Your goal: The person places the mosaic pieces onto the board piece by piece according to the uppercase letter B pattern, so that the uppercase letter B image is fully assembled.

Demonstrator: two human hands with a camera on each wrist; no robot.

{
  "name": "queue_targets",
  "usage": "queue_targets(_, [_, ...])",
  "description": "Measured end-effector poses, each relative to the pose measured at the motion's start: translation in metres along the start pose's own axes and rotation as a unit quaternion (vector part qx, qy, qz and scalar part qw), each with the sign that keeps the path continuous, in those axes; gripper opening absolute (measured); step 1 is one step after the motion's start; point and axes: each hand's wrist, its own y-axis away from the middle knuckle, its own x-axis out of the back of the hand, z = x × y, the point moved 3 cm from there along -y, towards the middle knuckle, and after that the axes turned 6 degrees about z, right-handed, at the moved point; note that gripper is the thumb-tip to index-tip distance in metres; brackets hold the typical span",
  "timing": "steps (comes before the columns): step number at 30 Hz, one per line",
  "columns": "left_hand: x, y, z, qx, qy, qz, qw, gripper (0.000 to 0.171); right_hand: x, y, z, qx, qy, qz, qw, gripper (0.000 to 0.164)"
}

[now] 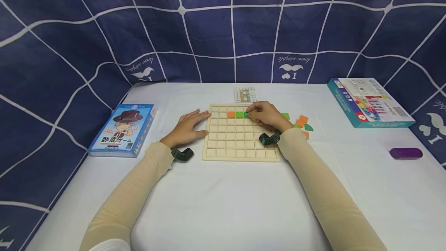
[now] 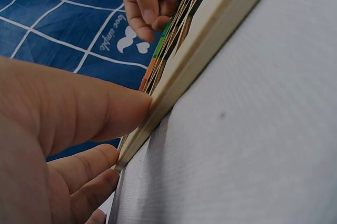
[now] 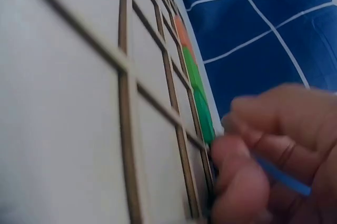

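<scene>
A wooden grid board (image 1: pixel 240 154) lies on the white table. In one of its upper rows sit an orange square tile (image 1: pixel 231 114), a light green tile (image 1: pixel 239 114) and, beside that, a dark green tile (image 3: pixel 202 113). My right hand (image 1: pixel 265 113) reaches over the board's upper right, thumb and fingertips curled together at the near end of the dark green tile, partly covering it. My left hand (image 1: pixel 188 129) rests at the board's left edge, fingers spread; in the left wrist view the thumb (image 2: pixel 121 111) touches the board's rim.
A small pattern card (image 1: pixel 244 95) lies behind the board. Loose orange and green tiles (image 1: pixel 308 127) are scattered to its right. A blue game box (image 1: pixel 122 131) stands left, a teal-edged box (image 1: pixel 371 104) back right, and a purple oblong object (image 1: pixel 405 153) far right. Patterned cloth (image 1: pixel 209 30) hangs behind.
</scene>
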Motion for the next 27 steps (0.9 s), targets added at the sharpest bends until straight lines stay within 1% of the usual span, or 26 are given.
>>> queue_targets(4, [0.0, 0.0, 0.0, 0.001, -0.001, 0.002, 1.0, 0.071, 0.006, 0.003, 0.0, -0.027, -0.076, -0.031, 0.996, 0.028])
queue_targets(8, [-0.001, 0.0, -0.001, -0.001, -0.002, 0.005, 1.0, 0.071, 0.015, 0.01, 0.0, -0.043, -0.148, -0.055, 0.987, 0.038])
queue_targets(11, [-0.002, -0.001, -0.002, -0.002, -0.003, 0.005, 1.0, 0.071, 0.024, 0.016, 0.001, -0.045, -0.203, -0.061, 0.976, 0.041])
queue_targets(14, [-0.003, -0.001, -0.002, 0.001, -0.002, 0.003, 1.0, 0.071, 0.034, 0.023, 0.003, -0.043, -0.241, -0.051, 0.968, 0.044])
queue_targets(16, [-0.003, -0.001, -0.002, 0.002, -0.003, 0.002, 1.0, 0.071, 0.041, 0.027, 0.005, -0.042, -0.251, -0.037, 0.967, 0.044])
queue_targets(18, [-0.003, -0.001, -0.002, 0.004, -0.005, 0.002, 1.0, 0.071, 0.047, 0.03, 0.009, -0.041, -0.249, -0.022, 0.967, 0.043])
queue_targets(23, [-0.004, -0.001, -0.002, 0.003, -0.009, 0.003, 0.9999, 0.071, 0.064, 0.039, 0.021, -0.038, -0.207, 0.023, 0.977, 0.038])
queue_targets(27, [-0.004, 0.0, -0.002, 0.001, -0.009, 0.004, 0.9999, 0.07, 0.078, 0.045, 0.029, -0.046, -0.179, 0.054, 0.981, 0.034])
